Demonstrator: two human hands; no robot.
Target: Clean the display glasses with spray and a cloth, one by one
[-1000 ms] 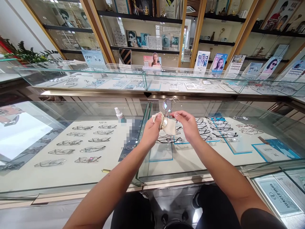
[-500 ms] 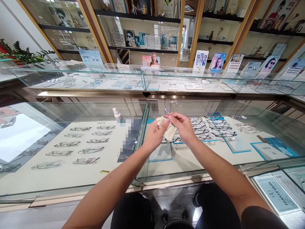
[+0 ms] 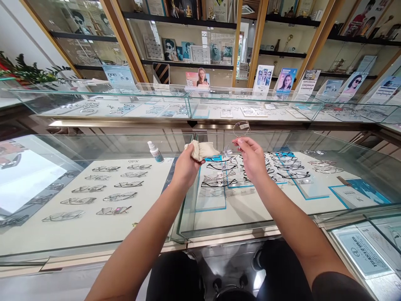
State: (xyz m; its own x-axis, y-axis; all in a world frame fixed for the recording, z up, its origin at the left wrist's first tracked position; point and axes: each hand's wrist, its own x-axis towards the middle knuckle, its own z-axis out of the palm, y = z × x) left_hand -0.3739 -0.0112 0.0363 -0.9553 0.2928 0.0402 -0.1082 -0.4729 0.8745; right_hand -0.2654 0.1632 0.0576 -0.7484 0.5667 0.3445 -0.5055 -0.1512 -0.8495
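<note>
Glasses, thin-rimmed, are held up in the air above the right-hand case, one lens standing above the fingers and the rest faint against the stock below. The right hand pinches them between thumb and forefinger. The left hand grips a cream cloth, bunched at the thumb with a loose end pointing toward the glasses; cloth and glasses are apart, as are the two hands. Beneath, in the right case, dark frames lie in rows, some over blue-edged cards. In the left case, further spectacles are laid out in two columns on a pale base. A white bottle with a blue-marked label stands upright beyond the left hand; whether on or within the glass cannot be told. Across the way from us runs a rear case, with leaflets propped along its top; behind it rise dark shelves bearing pictures and ornaments. A leafy plant is at far left, and the seated person's dark-clad knees show at the bottom.
</note>
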